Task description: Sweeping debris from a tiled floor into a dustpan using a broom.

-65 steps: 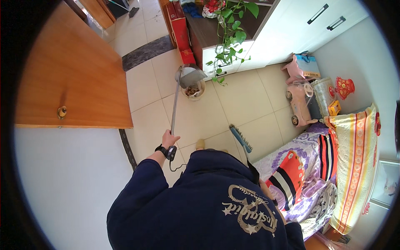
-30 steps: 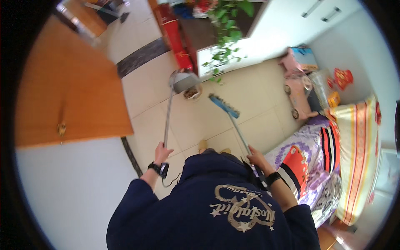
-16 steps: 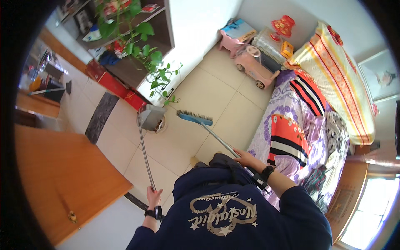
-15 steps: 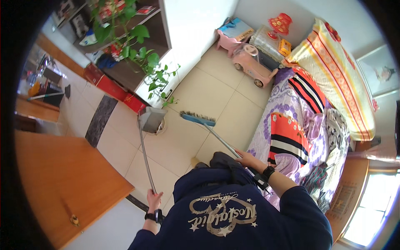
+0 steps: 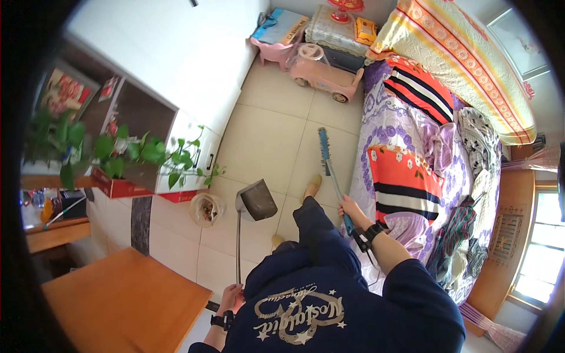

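My left hand point(image 5: 233, 297) is closed around the upper end of a thin metal handle. At the far end of that handle hangs a grey dustpan point(image 5: 257, 201), over the tiled floor and just right of a white bin point(image 5: 208, 210) with some litter inside. My right hand point(image 5: 351, 210) grips the handle of a broom point(image 5: 325, 152); its blue head with dark bristles points away from me, beside the bed. Whether the broom head touches the floor I cannot tell.
To the right is a bed with a purple-patterned sheet point(image 5: 376, 126) and red striped pillows point(image 5: 406, 179). A pink toy car point(image 5: 325, 76) stands ahead. On the left are a white cabinet with a trailing plant point(image 5: 153, 150) and a wooden door point(image 5: 126, 294).
The dustpan has moved right, away from the bin, uncovering it. The broom has swung right toward the bed. My view has turned, and one foot now shows stepping forward.
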`<state>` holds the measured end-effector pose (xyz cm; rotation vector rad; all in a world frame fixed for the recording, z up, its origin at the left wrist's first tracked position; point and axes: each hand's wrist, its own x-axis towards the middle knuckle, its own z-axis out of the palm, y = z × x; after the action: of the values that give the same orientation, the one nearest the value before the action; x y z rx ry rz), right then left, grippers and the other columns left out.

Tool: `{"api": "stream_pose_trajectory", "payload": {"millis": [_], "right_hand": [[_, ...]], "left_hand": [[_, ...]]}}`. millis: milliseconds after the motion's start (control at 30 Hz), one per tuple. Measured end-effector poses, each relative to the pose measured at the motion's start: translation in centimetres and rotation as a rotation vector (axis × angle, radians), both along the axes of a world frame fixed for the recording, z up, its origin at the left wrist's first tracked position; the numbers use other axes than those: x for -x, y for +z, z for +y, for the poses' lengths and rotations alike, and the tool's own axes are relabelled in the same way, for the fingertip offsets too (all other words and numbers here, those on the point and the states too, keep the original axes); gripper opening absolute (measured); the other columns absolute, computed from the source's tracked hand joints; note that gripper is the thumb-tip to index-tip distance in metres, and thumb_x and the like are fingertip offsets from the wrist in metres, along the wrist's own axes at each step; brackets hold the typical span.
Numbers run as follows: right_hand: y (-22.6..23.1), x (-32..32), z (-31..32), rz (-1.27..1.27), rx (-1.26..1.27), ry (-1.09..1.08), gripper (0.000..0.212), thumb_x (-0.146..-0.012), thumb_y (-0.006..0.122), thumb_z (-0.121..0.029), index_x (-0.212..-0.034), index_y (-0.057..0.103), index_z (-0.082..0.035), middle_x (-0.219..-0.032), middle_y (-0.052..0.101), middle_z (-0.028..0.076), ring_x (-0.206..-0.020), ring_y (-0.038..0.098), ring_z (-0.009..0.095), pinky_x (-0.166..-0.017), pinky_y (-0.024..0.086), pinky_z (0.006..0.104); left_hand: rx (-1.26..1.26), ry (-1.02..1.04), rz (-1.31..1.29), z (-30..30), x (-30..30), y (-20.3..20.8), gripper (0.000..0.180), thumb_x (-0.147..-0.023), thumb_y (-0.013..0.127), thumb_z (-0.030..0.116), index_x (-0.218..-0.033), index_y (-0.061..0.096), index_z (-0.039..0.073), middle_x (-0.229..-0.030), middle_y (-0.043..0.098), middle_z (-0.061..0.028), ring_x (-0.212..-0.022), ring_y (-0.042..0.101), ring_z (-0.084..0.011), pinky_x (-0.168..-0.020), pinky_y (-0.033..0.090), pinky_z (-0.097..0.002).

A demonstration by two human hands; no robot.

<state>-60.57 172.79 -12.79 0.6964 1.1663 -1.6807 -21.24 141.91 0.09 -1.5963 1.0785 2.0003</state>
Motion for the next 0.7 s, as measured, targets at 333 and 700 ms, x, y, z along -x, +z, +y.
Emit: {"api": "stream_pose_trajectory", "payload": {"millis": [333,700], "right_hand": [[-6.8,26.0,-3.4,0.436,-0.168,-0.106,0.006,-0.081,0.038,-0.006,-0.085,0.035,-0.006,-0.049,0.042,0.006,-0.042,0.045,0.017,-0.038,0.036,0.0287],[-19.8,44.4,2.7,-0.017,0.276,-0.285,0.014,-0.077,0.044,-0.006,-0.081,0.057,-0.006,-0.055,0.053,0.01,-0.047,0.051,0.023,-0.046,0.042,0.036]], "left_hand": [[-0.083,-0.067,-0.067,-7.1,31.1,-7.0,0.027,-0.08,0.053,0.031,-0.071,0.047,0.006,-0.058,0.048,-0.0036,-0.049,0.045,-0.0107,-0.045,0.036,-0.0229],[-0.117,-0.316,-0.168,-5.9,57.0,-10.0,0.027,-0.076,0.06,0.033,-0.074,0.045,0.01,-0.066,0.049,-0.0101,-0.043,0.042,-0.009,-0.042,0.034,-0.0204]]}}
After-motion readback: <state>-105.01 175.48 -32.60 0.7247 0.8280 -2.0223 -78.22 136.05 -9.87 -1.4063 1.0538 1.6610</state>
